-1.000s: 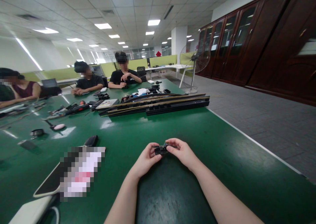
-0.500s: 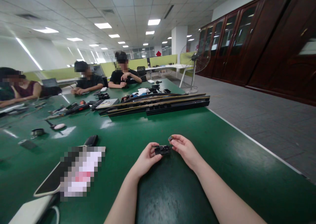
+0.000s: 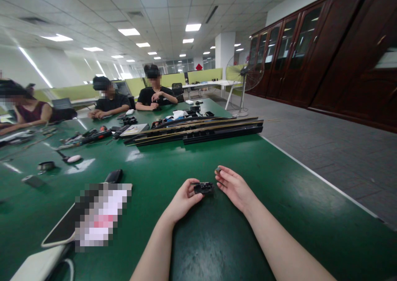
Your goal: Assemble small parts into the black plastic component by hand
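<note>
My left hand [image 3: 186,198] is closed around one end of a small black plastic housing [image 3: 203,188], with the thumb in front and the fingers behind. Its upper side looks hollow, with small parts inside that are too fine to name. To the right of the housing and slightly higher, my right hand [image 3: 233,186] pinches a small grey piece [image 3: 218,170] between thumb and index finger. What kind of piece it is cannot be made out. The two hands are apart, both just above the green table [image 3: 149,215].
Long black strips with thin brass-coloured rods [image 3: 198,129] lie across the table ahead. A tablet [image 3: 58,227], a black case [image 3: 114,176], a metal ring-shaped part [image 3: 46,165] and a grey block [image 3: 33,181] are at left. Several people sit along the far side. A fan [image 3: 244,72] stands beyond.
My right hand has moved slightly up and away from the black housing, carrying the small grey piece. My left hand and the housing stay in place.
</note>
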`<state>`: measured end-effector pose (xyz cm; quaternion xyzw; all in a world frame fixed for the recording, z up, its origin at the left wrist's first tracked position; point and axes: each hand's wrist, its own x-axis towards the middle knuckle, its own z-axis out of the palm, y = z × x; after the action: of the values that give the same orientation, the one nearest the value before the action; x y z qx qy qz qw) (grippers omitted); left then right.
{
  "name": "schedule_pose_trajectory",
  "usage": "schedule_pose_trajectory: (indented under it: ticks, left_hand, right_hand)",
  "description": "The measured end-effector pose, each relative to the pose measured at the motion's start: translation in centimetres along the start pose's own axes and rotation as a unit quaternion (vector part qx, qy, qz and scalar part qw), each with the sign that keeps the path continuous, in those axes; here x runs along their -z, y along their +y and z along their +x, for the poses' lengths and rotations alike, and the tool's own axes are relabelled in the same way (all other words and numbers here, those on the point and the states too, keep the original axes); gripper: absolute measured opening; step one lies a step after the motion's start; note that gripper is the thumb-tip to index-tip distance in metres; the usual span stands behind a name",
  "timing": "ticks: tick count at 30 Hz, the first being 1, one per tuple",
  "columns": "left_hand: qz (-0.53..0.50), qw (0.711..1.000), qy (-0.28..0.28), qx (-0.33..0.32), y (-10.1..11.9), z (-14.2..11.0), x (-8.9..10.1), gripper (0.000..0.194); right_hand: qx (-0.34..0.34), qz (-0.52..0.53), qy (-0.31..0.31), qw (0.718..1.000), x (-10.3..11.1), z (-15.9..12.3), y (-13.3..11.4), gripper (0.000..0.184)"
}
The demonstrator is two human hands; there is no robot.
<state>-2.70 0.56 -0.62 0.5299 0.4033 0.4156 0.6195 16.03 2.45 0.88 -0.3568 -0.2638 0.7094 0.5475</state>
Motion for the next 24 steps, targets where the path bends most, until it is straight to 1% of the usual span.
schedule_pose_trajectory:
  ticks: [7, 15, 24]
  left_hand:
    - [-0.001, 1.0, -0.004, -0.003, -0.06, 0.02, 0.04, 0.045]
    - [0.012, 1.0, 0.002, -0.001, -0.11, 0.02, 0.0, 0.046]
    - [0.011, 1.0, 0.0, -0.002, -0.11, 0.04, 0.06, 0.046]
  right_hand:
    - [-0.02, 0.048, -0.005, 0.999, 0.17, -0.04, -0.15, 0.019]
    - [-0.027, 0.081, -0.001, 0.996, 0.23, 0.1, -0.18, 0.018]
    - [-0.038, 0.1, -0.004, 0.994, 0.38, 0.06, -0.08, 0.018]
